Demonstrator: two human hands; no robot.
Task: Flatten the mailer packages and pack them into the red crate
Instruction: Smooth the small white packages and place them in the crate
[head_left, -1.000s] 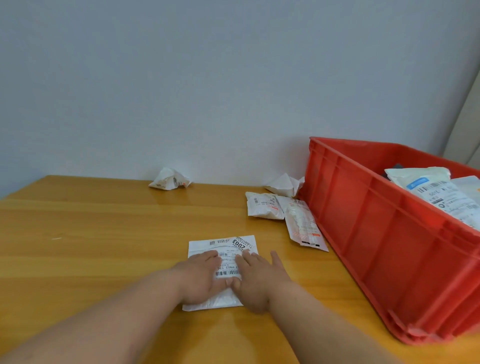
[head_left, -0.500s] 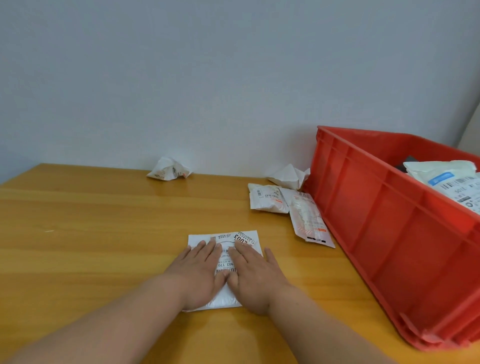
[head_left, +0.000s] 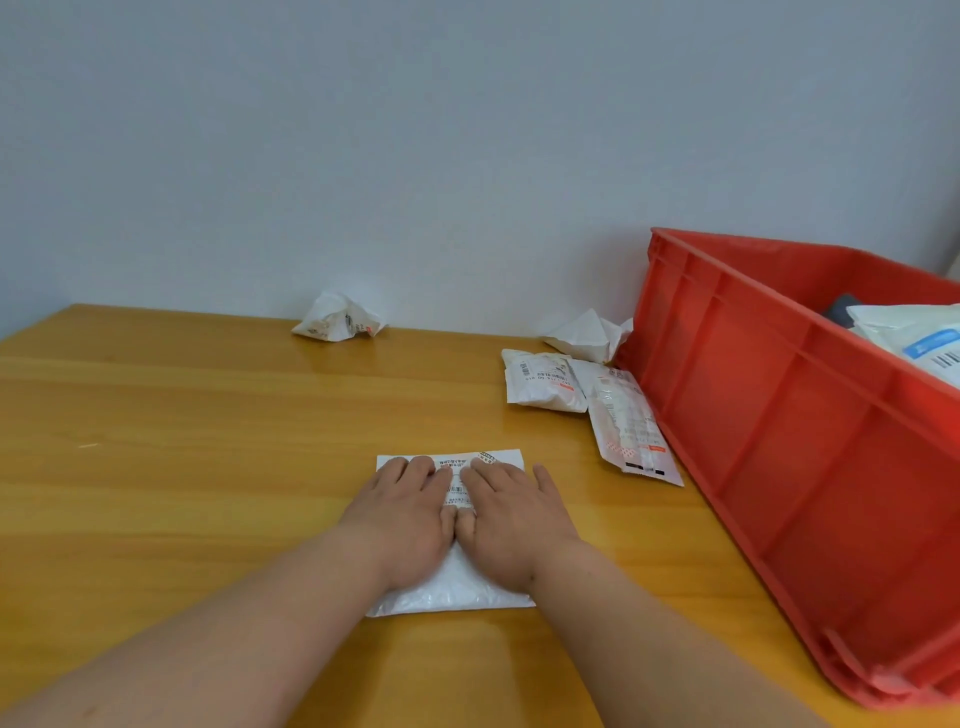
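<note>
Left hand: the left hand lies palm down on the left half of the white mailer, fingers straight and together, pressing it flat and gripping nothing.
Right hand: the right hand lies palm down on the right half of the same mailer, fingers straight and slightly spread, its little finger reaching just past the mailer's right edge; it grips nothing.
Hands together: the 2 thumbs touch at the middle of the mailer.
White mailer: flat on the wooden bench, near its front middle, printed label facing up and partly covered by the fingers; it is well apart from the crate.
Red crate: the red crate stands on the right side of the bench, open at the top, with white labelled packages and something dark inside at its far end.
Other mailers: 2 flattened mailers lie just beside the crate's left wall, a small white one and a longer one with red print, their edges touching.
Crumpled mailers: 1 crumpled mailer sits by the crate's far left corner near the wall; another crumpled one sits further left along the back edge of the bench.
</note>
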